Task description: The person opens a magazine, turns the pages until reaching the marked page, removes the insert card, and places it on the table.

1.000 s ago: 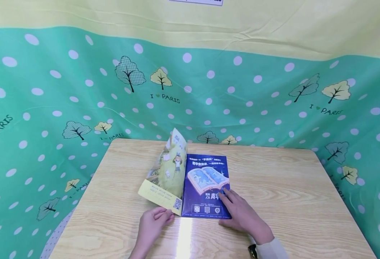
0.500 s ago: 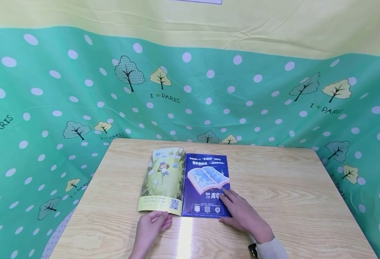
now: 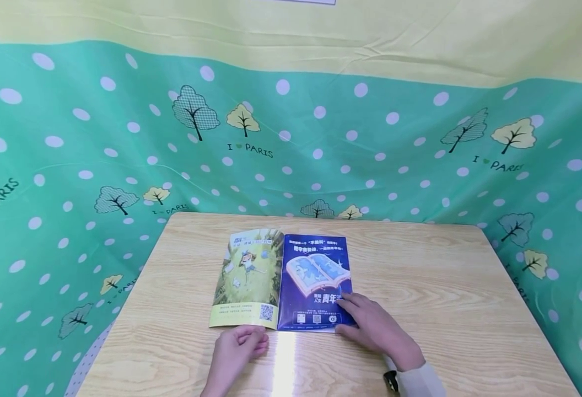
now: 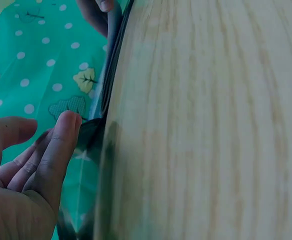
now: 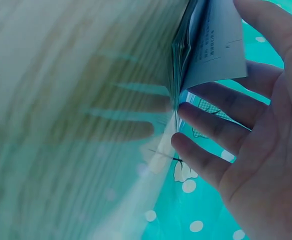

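Observation:
A magazine (image 3: 314, 275) lies spread on the wooden table (image 3: 420, 275). Its left page (image 3: 246, 275) is green with a cartoon child and a yellow strip; the right one is dark blue with a drawn book. At the bottom edge of the left page is my left hand (image 3: 236, 353), fingers loosely bent. In the left wrist view its thumb stands apart from the index finger, with nothing between them. My right hand (image 3: 377, 331) rests on the lower right corner, fingers extended. The right wrist view shows a lifted leaf (image 5: 218, 50) between its thumb and fingers.
A green polka-dot cloth (image 3: 321, 127) with printed trees hangs behind and beside the table. Light glares off the tabletop (image 3: 284, 358) between the hands. A dark watch (image 3: 391, 380) is at the right wrist.
The left page has swung down from standing upright to lying nearly flat on the left. My left hand has come off its lower edge; the right hand has stayed at the corner.

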Motion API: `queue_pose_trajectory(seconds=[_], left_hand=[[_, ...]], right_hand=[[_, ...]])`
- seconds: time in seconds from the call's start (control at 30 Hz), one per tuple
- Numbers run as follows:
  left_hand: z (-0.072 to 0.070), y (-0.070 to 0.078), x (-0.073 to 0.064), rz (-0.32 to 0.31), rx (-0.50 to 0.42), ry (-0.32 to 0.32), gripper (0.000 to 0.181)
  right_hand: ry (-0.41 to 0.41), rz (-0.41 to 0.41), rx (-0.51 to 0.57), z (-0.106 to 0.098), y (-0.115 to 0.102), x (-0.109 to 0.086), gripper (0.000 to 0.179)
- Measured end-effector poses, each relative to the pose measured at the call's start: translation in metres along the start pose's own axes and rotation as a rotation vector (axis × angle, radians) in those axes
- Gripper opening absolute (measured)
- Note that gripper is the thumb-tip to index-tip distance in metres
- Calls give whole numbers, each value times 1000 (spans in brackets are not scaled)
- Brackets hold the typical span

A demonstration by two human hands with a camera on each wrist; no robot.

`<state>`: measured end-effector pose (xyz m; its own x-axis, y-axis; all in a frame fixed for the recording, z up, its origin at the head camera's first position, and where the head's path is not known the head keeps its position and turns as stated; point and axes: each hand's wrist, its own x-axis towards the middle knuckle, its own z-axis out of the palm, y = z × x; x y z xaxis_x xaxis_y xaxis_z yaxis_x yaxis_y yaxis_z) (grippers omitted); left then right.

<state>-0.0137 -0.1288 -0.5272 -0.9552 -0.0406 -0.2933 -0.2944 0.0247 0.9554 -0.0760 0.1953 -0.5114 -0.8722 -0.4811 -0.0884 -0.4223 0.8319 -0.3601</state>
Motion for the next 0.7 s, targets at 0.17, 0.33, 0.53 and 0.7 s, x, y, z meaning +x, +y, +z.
queue_pose_trajectory(seconds=[0.17,0.33,0.53,0.7], left_hand=[[3,9,-4,40,36,-1,30],[4,15,-5,120,64,18,30],[5,16,0,302,208,97,25],[6,19,5,424,250,129,21]], right_hand=[[70,18,8,-2,3,0,62],[188,18,-14,-6,7,1,57],[287,75,-51,-10,7,1,55],[267,189,-63,-9,6,2,46]])
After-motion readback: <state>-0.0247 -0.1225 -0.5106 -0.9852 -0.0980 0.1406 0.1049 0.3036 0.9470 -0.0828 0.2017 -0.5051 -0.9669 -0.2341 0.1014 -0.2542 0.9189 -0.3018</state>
